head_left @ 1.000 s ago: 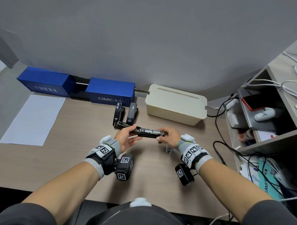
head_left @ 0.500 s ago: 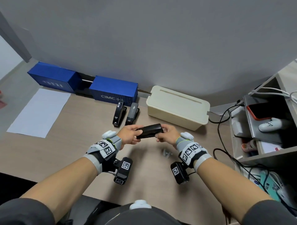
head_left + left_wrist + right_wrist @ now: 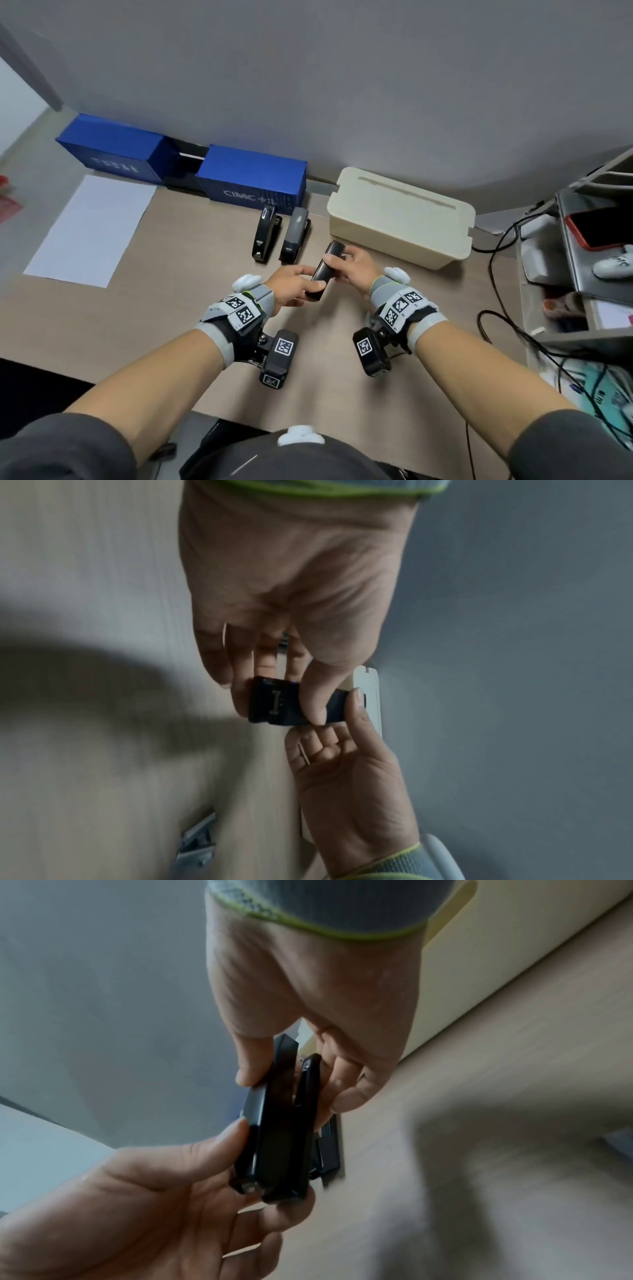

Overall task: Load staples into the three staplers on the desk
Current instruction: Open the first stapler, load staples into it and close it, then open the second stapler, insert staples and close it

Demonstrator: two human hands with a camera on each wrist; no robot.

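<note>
While both hands (image 3: 291, 286) (image 3: 356, 265) pinch the black stapler (image 3: 323, 270), two staplers (image 3: 265, 234) (image 3: 295, 234) lie beside the cream cable box (image 3: 400, 219) on the bench (image 3: 154, 325).

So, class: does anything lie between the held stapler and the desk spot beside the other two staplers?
Nothing visible does. The black stapler, held by both hands, hangs over bare desk just right of the two parked staplers.
</note>
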